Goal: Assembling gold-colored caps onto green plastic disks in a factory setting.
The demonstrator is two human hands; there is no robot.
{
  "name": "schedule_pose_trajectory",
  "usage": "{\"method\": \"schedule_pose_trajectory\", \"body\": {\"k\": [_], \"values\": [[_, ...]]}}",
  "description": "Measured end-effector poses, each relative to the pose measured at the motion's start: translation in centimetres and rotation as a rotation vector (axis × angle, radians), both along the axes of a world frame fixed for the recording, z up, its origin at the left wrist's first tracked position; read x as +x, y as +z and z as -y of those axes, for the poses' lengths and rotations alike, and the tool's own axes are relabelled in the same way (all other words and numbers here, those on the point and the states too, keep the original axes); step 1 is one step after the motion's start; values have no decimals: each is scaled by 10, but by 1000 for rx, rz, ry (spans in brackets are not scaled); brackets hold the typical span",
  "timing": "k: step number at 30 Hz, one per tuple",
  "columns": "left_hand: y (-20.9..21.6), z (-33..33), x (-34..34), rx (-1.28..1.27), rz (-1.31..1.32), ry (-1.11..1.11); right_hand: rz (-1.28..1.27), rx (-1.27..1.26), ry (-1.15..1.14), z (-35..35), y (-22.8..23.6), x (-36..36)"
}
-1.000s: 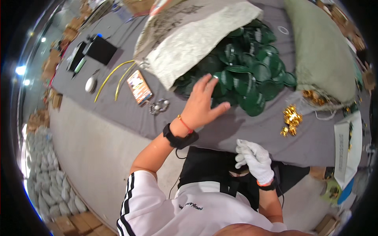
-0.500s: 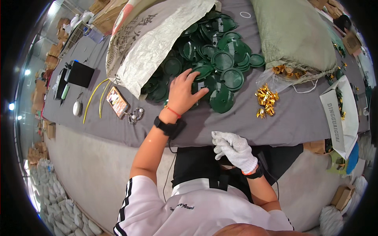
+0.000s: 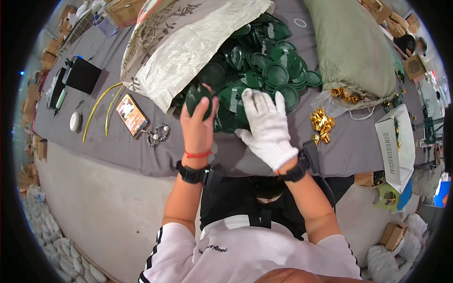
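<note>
My bare left hand (image 3: pixel 197 129) is closed on a dark green plastic disc (image 3: pixel 195 100), held tilted at the near left of the pile. The white knitted glove covers my right hand (image 3: pixel 268 123), its fingers spread over the pile's front edge and touching discs there. Round green plastic discs (image 3: pixel 275 74), some with raised rims, lie heaped and overlapping. They spill from the mouth of a white woven sack (image 3: pixel 188 52), which hides those further inside.
Right of the pile lie gold foil-like pieces (image 3: pixel 322 123) and a stuffed green-grey sack (image 3: pixel 356 47). A white box (image 3: pixel 395 146) stands at the table's right edge. At left are a phone (image 3: pixel 131 115), a beaded bracelet (image 3: pixel 158 135), yellow strips (image 3: pixel 97 111) and a black box (image 3: pixel 82 74).
My left hand has moved slightly left and lifted a disc from the pile. My right hand has come up from my lap onto the discs, its fingers opening out.
</note>
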State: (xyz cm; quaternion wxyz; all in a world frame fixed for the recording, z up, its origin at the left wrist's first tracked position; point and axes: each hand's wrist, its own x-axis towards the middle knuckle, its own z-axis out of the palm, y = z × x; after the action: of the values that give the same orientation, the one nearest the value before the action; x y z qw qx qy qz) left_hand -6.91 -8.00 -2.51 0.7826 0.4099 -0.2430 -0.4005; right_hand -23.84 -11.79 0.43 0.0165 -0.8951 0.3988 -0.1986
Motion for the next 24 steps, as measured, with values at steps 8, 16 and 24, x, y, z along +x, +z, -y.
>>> {"method": "schedule_pose_trajectory", "body": {"k": [8, 16, 24], "values": [[-39, -45, 9, -19, -490, -339, 675, 334, -91, 43, -23, 13], [-55, -31, -2, -258, -525, -315, 539, 28, 190, 54, -17, 41], [-49, -35, -5, -129, -159, 113, -164, 43, 166, 56, 0, 85]]}}
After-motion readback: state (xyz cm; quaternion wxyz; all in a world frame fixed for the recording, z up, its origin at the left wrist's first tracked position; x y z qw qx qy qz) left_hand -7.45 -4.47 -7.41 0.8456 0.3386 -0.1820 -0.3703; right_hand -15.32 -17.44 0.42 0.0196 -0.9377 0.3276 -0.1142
